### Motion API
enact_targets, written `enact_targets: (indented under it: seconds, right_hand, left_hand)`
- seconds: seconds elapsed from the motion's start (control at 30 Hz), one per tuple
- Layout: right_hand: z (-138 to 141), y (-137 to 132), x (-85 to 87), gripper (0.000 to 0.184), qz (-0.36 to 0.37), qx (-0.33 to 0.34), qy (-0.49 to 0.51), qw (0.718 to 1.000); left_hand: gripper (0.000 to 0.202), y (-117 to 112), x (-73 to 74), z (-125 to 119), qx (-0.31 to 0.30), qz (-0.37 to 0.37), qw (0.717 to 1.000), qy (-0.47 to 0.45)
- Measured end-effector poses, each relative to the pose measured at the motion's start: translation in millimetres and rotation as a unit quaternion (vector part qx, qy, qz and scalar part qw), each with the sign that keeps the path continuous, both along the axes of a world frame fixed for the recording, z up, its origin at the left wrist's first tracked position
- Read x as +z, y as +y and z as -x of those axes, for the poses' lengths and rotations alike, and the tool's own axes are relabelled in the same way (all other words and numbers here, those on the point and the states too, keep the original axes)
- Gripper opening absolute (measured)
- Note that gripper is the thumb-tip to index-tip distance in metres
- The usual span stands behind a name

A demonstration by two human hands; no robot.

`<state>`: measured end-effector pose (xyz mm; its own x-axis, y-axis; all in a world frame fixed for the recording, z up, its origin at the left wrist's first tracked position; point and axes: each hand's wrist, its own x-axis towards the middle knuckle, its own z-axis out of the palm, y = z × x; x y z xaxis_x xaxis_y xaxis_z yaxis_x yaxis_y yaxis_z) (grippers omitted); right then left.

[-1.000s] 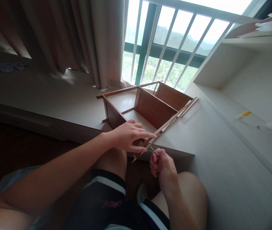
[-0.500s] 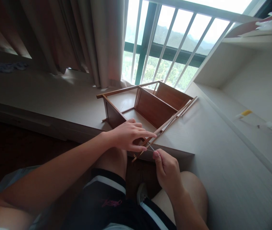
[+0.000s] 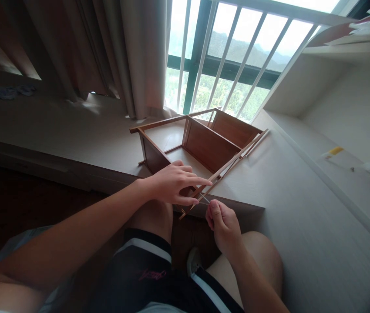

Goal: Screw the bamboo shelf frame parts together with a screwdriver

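Observation:
A brown wooden shelf rack [image 3: 213,143] lies on its side on the pale ledge, its near corner sticking out past the ledge's front edge. My left hand [image 3: 173,184] rests over that near end, fingers spread, with thumb and forefinger stretched out on either side of the corner post. Closed in a fist, my right hand [image 3: 226,221] grips a screwdriver [image 3: 204,198], of which only the thin metal shaft shows. The shaft points up and left at the post, between my left thumb and forefinger. Its tip and handle are hidden.
The ledge [image 3: 83,130] runs along a window with white bars [image 3: 227,56] and a grey curtain [image 3: 139,56]. At right, a pale surface [image 3: 315,208] adjoins a recess holding a yellow-and-white item [image 3: 335,151]. My knees are below the ledge's edge.
My right hand has turned slightly around the screwdriver, its fingers shifting a little up and left. The left hand and the rack stay in place.

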<state>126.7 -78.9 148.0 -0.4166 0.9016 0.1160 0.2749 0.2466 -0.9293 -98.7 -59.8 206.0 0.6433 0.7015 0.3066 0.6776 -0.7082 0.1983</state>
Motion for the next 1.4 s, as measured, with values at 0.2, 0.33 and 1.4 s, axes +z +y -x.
enact_targets:
  seconds: [0.2,0.33,1.4]
  right_hand:
    - [-3,2,0.8,0.047,-0.006,0.05,-0.025,0.998]
    - [-4,5,4.1,0.045,-0.028,0.084,-0.067,0.994]
    - [0,2,18.4,0.04,0.388,0.093,0.245,0.884]
  left_hand:
    - [0.056,0,1.0,0,0.0,0.008,1.0,0.006]
    - [0.055,0,0.6,0,-0.002,0.003,1.0,0.001]
    - [0.058,0,0.2,0,0.0,0.003,1.0,0.006]
